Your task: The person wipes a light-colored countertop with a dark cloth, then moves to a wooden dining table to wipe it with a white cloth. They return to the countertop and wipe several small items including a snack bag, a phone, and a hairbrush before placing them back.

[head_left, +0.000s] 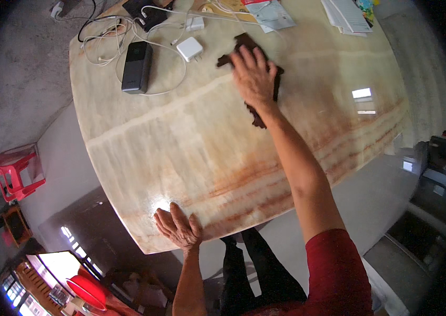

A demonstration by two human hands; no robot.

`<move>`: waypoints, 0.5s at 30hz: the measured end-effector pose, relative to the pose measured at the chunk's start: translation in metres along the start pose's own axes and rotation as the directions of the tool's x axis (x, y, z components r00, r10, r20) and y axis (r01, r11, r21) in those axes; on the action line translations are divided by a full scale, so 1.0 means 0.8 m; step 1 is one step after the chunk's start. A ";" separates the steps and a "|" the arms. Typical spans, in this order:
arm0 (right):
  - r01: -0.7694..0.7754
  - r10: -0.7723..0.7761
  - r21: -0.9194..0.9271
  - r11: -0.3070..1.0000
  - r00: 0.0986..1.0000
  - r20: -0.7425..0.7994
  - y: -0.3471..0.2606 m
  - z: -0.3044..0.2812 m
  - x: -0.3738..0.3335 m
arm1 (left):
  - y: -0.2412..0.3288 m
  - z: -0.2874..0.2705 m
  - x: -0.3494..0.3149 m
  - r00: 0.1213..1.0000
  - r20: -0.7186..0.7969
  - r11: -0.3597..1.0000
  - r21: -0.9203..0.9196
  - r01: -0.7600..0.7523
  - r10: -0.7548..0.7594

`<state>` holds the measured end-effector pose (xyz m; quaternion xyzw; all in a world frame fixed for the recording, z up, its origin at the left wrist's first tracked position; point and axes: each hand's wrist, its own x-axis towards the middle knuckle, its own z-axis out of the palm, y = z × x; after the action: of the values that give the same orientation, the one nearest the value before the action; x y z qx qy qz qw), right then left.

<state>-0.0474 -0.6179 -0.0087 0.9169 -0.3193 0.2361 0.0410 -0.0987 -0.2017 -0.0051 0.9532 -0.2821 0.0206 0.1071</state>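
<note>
The dark brown cloth (244, 41) lies bunched on the far half of the surface (191, 142), right of the middle, with one end reaching past the fingertips and another trailing back toward the wrist. The right hand (254, 79) covers it from above, open and palm down, its fingers a little spread; it presses on the cloth rather than gripping it, as far as can be seen. Wiping well here calls for even pressure through the whole palm, and the cloth would probably clean more evenly unfolded or squared into a pad, since loose tails may drag. Long, overlapping strokes along the stone's pale bands should suit this smooth, glossy top.

Just left of the cloth sits a white charger (190, 49), with a dark power bank (137, 68) beyond it and tangled cables (120, 31) around them. Strokes that way are best kept short, or the items shifted first, because a loose corner could snag a cord. Toward the far edge, a red and silver packet (273, 16) and a stack of papers (346, 18) also need a margin, particularly if the cloth is damp, which I cannot tell.

The left hand (179, 229) rests open and empty at the near edge, a useful brace for the long reach.
</note>
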 end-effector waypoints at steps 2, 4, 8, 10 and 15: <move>0.096 -0.103 0.092 0.991 0.992 0.076 -0.020 -0.017 -0.030 | -0.001 -0.002 -0.001 1.000 0.007 1.000 0.025 -0.010 0.010; 0.157 -0.172 0.153 0.976 0.980 0.097 -0.048 -0.035 -0.070 | -0.003 -0.002 -0.001 1.000 -0.011 0.999 0.033 -0.019 0.020; 0.264 -0.359 0.401 0.877 0.915 0.185 -0.083 -0.101 -0.159 | -0.002 -0.004 -0.001 0.999 -0.019 0.998 0.050 -0.031 0.032; 0.360 -0.504 0.478 0.801 0.837 0.214 -0.066 -0.121 -0.184 | -0.002 -0.003 -0.001 0.998 -0.033 0.998 0.049 -0.050 0.052; 0.267 -0.367 0.325 0.907 0.881 0.300 0.028 -0.119 -0.150 | -0.004 -0.001 -0.002 0.997 -0.033 0.997 0.055 -0.062 0.064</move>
<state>-0.1816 -0.5459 0.0185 0.9809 -0.1297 0.0989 -0.1058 -0.0984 -0.1982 -0.0050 0.9459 -0.3094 0.0481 0.0854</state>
